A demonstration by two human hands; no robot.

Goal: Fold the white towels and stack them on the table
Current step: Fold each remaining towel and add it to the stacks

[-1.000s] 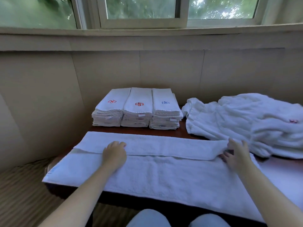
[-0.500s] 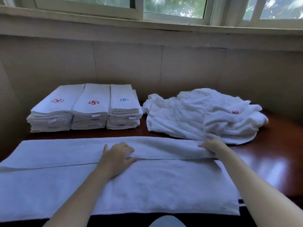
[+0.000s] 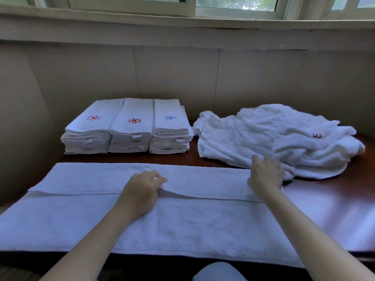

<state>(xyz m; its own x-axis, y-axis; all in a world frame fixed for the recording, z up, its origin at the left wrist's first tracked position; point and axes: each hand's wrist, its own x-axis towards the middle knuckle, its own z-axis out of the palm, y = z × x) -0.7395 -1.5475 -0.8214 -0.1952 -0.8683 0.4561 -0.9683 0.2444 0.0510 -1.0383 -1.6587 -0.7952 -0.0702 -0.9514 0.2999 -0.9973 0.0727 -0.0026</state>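
Dark worktop [image 3: 324, 199] under a window. The towel [image 3: 203, 224] lies along the front edge, part-folded. Left hand [image 3: 140, 191] pinches the flap edge, right hand [image 3: 265, 175] presses flat. Best to align the edges and smooth out the ripple.

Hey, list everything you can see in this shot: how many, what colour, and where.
spread towel: one, white, front of table, far long edge folded over toward the person
folded towel stacks: three, white, with red, red and blue emblems on top, back left, side by side
unfolded towel pile: one heap, white, red emblem, back right
table: one, dark reddish-brown, under everything
window: white frame, top, greenery outside
knee: one, light blue cloth, bottom centre
left hand: fingers curled on the folded edge, mid-towel
right hand: fingers straight, resting on the towel's right end
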